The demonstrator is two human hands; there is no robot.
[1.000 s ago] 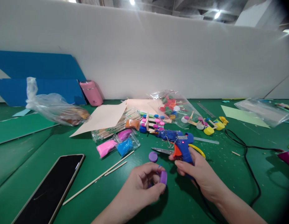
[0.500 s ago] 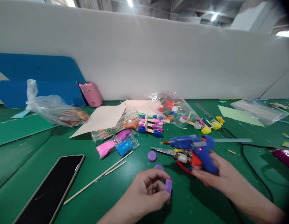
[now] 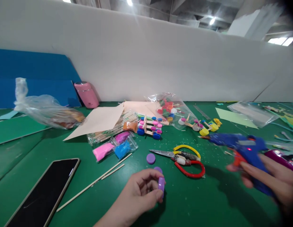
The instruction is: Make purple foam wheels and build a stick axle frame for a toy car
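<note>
Between thumb and fingers, my left hand [image 3: 143,192] pinches a purple bottle cap [image 3: 161,186], edge-on to me. Another purple cap [image 3: 158,170] lies partly hidden behind those fingers, and a third purple cap [image 3: 150,158] rests flat on the green table. At the right, my right hand [image 3: 267,179] is wrapped around a blue hot glue gun [image 3: 241,145] with an orange trigger and a lit red light. Its nozzle points left, above the table. Scissors [image 3: 183,158] with yellow and red handles lie between my hands.
A phone [image 3: 45,192] and wooden sticks [image 3: 96,181] lie at left. Farther back are clay packets [image 3: 122,148], a small wheeled stick model [image 3: 150,126], a bag of caps [image 3: 170,110], a pink bottle [image 3: 86,94] and a purple device [image 3: 282,160]. A white partition [image 3: 146,56] stands behind.
My right hand has moved the glue gun to the right, off from above the scissors, which now show fully. My left hand keeps hold of the cap. The view has shifted slightly.
</note>
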